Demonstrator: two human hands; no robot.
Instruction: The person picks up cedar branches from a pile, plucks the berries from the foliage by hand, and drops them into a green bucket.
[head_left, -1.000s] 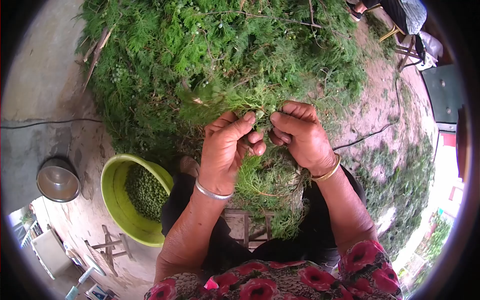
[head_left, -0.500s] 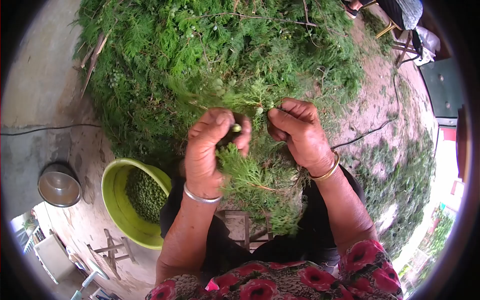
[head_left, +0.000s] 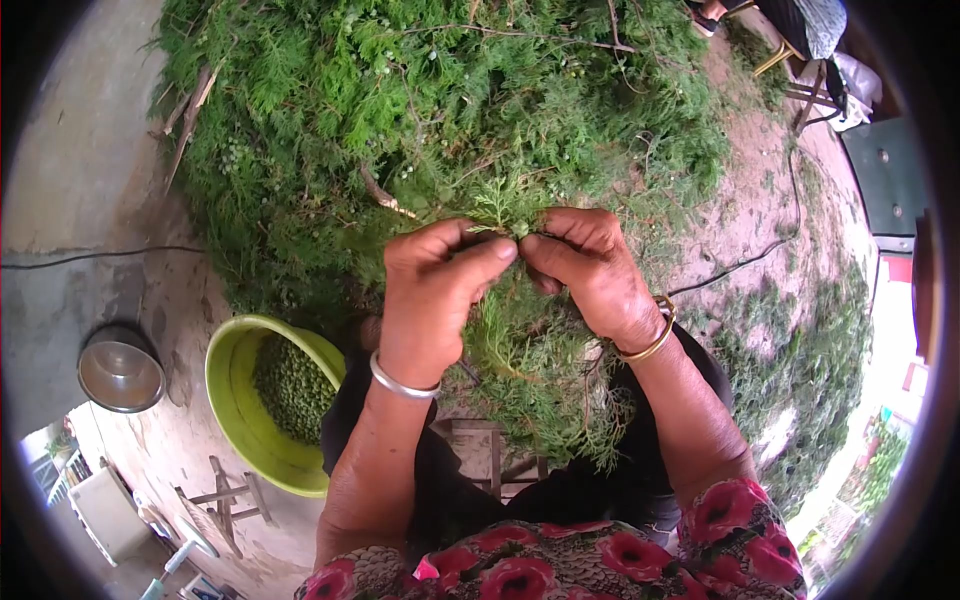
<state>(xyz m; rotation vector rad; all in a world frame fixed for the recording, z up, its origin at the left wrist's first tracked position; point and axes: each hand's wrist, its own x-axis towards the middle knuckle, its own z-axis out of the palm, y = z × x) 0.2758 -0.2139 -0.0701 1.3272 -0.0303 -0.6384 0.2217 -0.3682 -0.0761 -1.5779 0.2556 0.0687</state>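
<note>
Fingertips of my left hand (head_left: 432, 285) and my right hand (head_left: 595, 268) meet in a pinch over the branch pile. Between them is a small green cypress sprig (head_left: 495, 205), its flat scaly leaves sticking up past the fingers. Both thumbs press close together at its base, where a pale green cone seems to sit, mostly covered by the fingers. Each wrist wears a bangle. Below the hands, more cypress foliage (head_left: 520, 370) hangs or lies between my knees. To the left, a yellow-green bucket (head_left: 225, 410) holds many small green cones (head_left: 292, 388).
A large heap of cut cypress branches (head_left: 400, 100) spreads ahead. A metal bowl (head_left: 120, 370) and a small wooden stool (head_left: 222, 497) stand at left. A black cable (head_left: 735, 268) crosses the floor at right. Another person's leg and foot (head_left: 706, 20) show at the top right.
My left hand has moved right and up to meet my right hand at the sprig. The cone seen in my left fingers is no longer visible. My right hand shifted slightly left.
</note>
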